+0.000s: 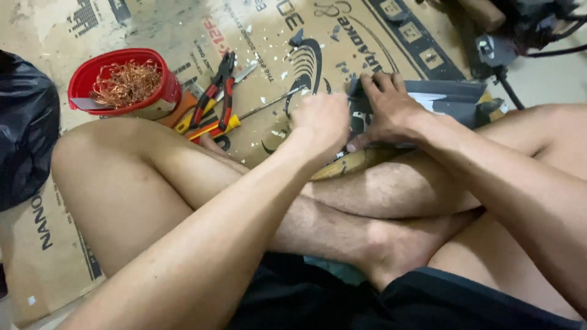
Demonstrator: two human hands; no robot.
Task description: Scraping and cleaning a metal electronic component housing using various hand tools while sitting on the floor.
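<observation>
Down from the head camera, we sit cross-legged on flattened cardboard (269,36) spread over the floor, and both our hands meet just beyond our shins. Our left hand (321,122) is clenched into a fist; a thin screwdriver shaft (269,105) runs from it out to the left, so we judge it grips that tool, though the handle is hidden. Our right hand (391,110) lies spread and pressing on a dark grey metal part (449,98), fingers hooked over its far edge. That part lies directly ahead of both hands, its long axis running left to right, stretching away to the right of the right hand, which is the nearer of the two. A yellowish wooden piece (354,164) shows beneath it, against our leg.

To the left, well apart, red-handled pliers (217,98) lie on the cardboard beside a red tub (82,76) filled with tangled copper wire (125,82). A black bag (24,134) sits at the left edge. White flakes litter the cardboard.
</observation>
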